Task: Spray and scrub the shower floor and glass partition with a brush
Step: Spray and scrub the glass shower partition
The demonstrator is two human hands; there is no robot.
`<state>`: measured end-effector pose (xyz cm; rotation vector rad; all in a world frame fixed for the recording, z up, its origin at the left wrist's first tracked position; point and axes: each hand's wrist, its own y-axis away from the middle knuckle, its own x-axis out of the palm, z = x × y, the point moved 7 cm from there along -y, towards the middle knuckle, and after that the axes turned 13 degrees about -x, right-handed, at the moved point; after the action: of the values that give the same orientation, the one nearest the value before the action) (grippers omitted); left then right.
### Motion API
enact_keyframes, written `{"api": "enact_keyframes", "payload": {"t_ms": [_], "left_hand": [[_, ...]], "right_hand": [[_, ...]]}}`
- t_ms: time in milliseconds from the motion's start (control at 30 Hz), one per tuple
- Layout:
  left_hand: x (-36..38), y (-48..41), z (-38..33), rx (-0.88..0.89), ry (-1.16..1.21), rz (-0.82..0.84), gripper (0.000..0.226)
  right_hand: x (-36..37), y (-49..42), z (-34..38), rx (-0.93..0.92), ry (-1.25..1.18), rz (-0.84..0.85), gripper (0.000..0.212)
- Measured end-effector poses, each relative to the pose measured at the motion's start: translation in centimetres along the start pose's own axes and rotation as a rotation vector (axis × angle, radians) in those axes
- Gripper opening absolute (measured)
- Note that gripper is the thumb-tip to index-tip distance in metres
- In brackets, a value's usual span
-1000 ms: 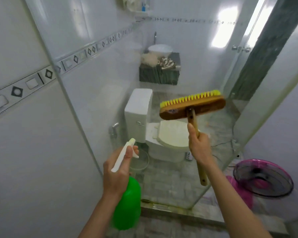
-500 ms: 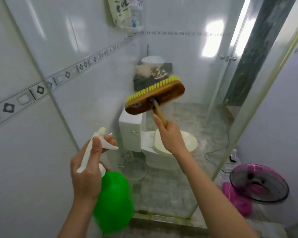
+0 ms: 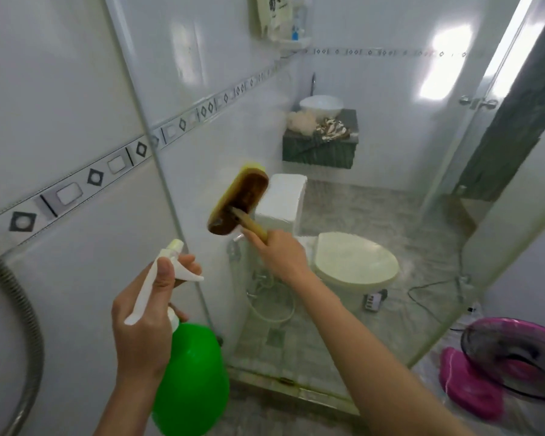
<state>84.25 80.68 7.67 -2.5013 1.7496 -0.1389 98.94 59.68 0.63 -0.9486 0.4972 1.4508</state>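
Both hands were occupied: our left hand (image 3: 145, 313) gripped the green spray bottle (image 3: 189, 379), our right hand (image 3: 280, 256) clasped the brush (image 3: 238, 204) handle, bristles against the glass partition (image 3: 221, 127) near its left edge. We judged scrubbing underway; next, fresh spray.

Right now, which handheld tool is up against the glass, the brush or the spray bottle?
The brush in the right hand: its yellow-bristled head is raised at the glass partition. The green spray bottle hangs lower in the left hand.

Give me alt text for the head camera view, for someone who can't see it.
The right hand presses a wooden brush against the glass partition, while the left hand grips a green spray bottle. Behind the glass are a toilet and a pink fan.
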Motion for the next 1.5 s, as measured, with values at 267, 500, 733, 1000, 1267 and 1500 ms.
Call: {"api": "enact_keyframes", "payload": {"t_ms": [267, 500, 733, 1000, 1267, 1500], "left_hand": [[-0.4, -1.1, 0.1, 0.021, 0.015, 0.037, 0.034], [2.1, -1.0, 0.4, 0.010, 0.010, 0.117, 0.039], [5.3, -0.3, 0.2, 0.033, 0.021, 0.190, 0.037], [10.5, 2.0, -0.8, 0.010, 0.045, 0.229, 0.037], [15.4, 4.5, -2.2, 0.021, 0.065, 0.152, 0.045], [19.5, 7.3, -2.6, 0.029, 0.041, 0.071, 0.036]], "right_hand": [[-3.4, 11.8, -9.3, 0.254, -0.213, -0.291, 0.060], [-12.7, 0.8, 0.8, -0.061, -0.478, -0.450, 0.057], [-7.8, 14.1, -9.3, 0.282, -0.398, -0.518, 0.041], [-23.1, 7.0, -3.8, -0.038, -0.544, -0.712, 0.054], [-12.5, 17.4, -17.6, 0.331, -0.591, -0.595, 0.076], [-28.7, 11.0, -9.9, -0.083, -0.645, -0.619, 0.054]]}}
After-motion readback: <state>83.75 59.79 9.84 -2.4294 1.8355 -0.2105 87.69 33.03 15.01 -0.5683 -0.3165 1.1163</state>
